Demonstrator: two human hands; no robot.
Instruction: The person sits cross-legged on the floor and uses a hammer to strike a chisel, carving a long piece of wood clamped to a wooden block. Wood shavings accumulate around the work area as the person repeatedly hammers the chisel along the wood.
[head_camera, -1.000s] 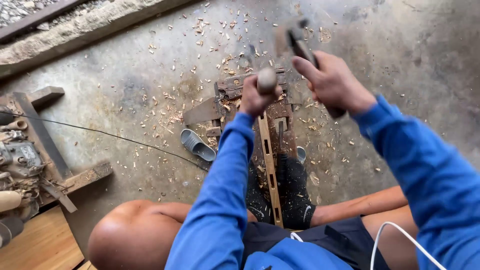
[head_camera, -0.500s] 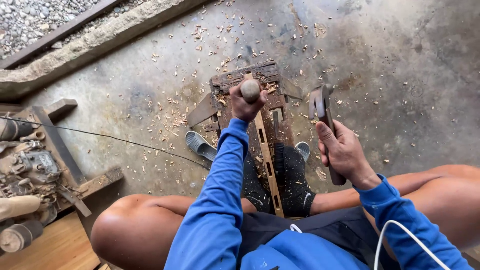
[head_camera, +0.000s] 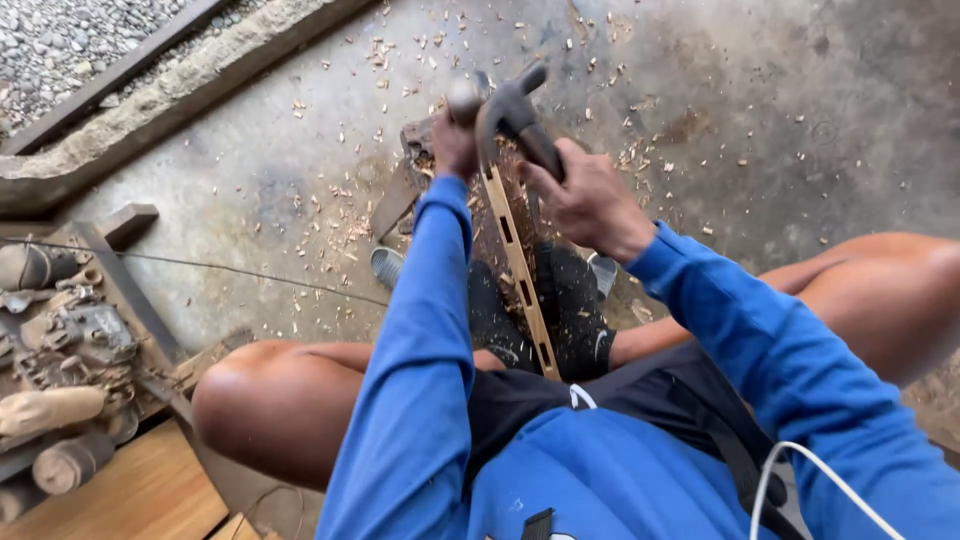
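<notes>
Upper centre of the frame, the right hand (head_camera: 590, 200) is closed around the dark handle of a claw hammer (head_camera: 512, 112), its head tipped toward the upper left — nearly touching the round wooden chisel handle (head_camera: 463, 97). The left hand (head_camera: 455, 145) is clenched around that handle just beneath its rounded top, the blue-sleeved arm stretched straight up the middle of the frame. Below both hands a long slotted wooden strip (head_camera: 520, 270) runs down toward the dark-socked feet (head_camera: 540, 310), over a concrete floor (head_camera: 760, 120) strewn with wood chips (head_camera: 340, 215).
</notes>
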